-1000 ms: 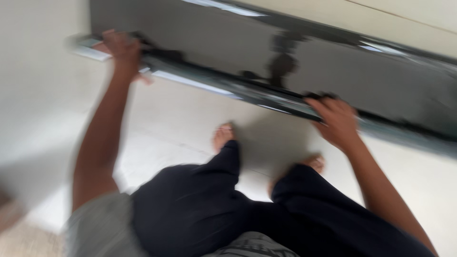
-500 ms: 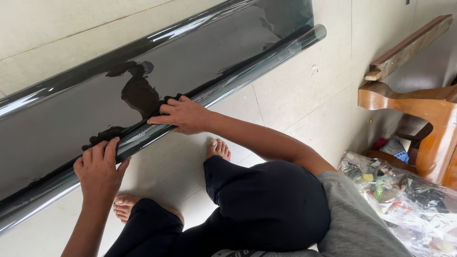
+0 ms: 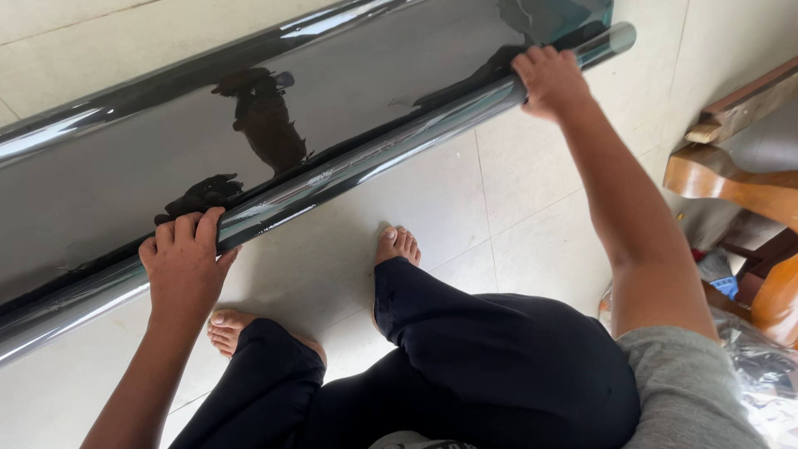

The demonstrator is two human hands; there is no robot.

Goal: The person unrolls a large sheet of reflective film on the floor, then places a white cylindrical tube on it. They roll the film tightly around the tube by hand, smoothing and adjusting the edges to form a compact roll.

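Observation:
A long roll of dark tinted film (image 3: 366,158) lies on the pale tiled floor, running from lower left to upper right. A glossy unrolled sheet (image 3: 249,108) spreads from it away from me and mirrors my shape. My left hand (image 3: 184,258) rests on top of the roll at the lower left, fingers curled over it. My right hand (image 3: 549,79) grips the roll close to its upper right end. I crouch over it in dark trousers, bare feet (image 3: 397,245) on the tiles.
A wooden chair (image 3: 731,175) stands at the right edge. Clear plastic wrapping with small items (image 3: 761,366) lies on the floor beside it. Pale floor tiles (image 3: 515,208) stretch between the roll and my legs.
The view has swung from the roll's left part toward its right end. My right hand has slid along the roll from near its middle to near the right end. My left hand stays on the roll.

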